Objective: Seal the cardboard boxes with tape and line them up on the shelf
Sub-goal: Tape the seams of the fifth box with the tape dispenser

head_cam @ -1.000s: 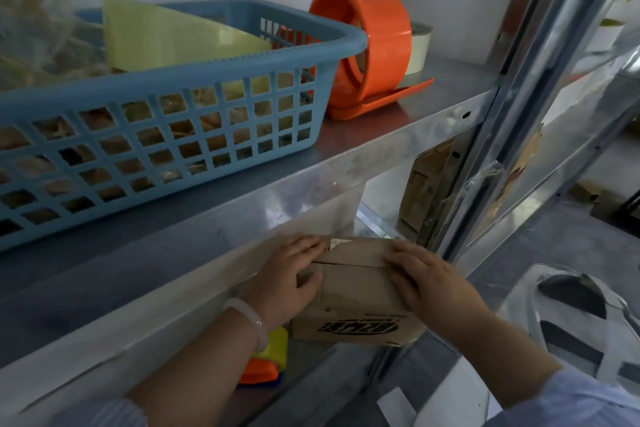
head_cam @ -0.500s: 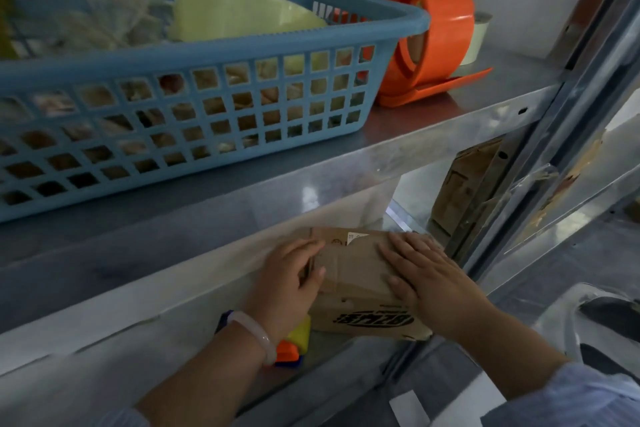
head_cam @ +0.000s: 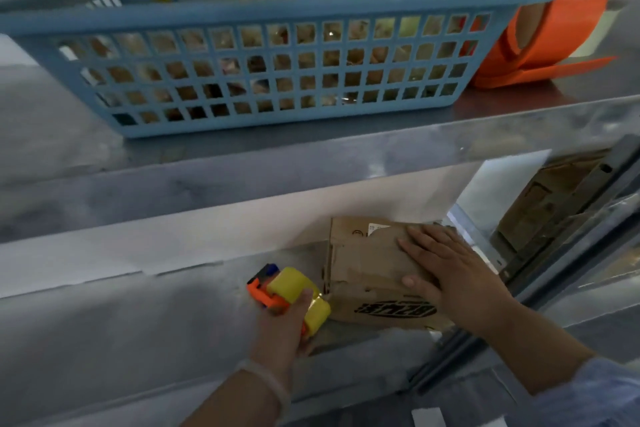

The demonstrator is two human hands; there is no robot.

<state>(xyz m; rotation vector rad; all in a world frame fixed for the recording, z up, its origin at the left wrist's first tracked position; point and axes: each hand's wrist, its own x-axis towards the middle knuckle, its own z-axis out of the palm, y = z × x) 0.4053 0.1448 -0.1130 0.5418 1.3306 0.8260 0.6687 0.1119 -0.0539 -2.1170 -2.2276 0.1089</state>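
Pressing flat on the cardboard box [head_cam: 374, 274], the right hand [head_cam: 446, 274] pins it to the lower shelf [head_cam: 156, 322] without gripping; the left hand [head_cam: 284, 326] grasps the tape dispenser [head_cam: 291, 291] just beside. Light, creased cardboard likely dents, so hold the edges.

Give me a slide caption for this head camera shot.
Right hand steadies cardboard box while left hand grips tape dispenser.

One head-worn wide-angle view looks forward and down from close in front of the metal shelf [head_cam: 311, 163], its upper board filling the top half, the lower board and both forearms nearest below.
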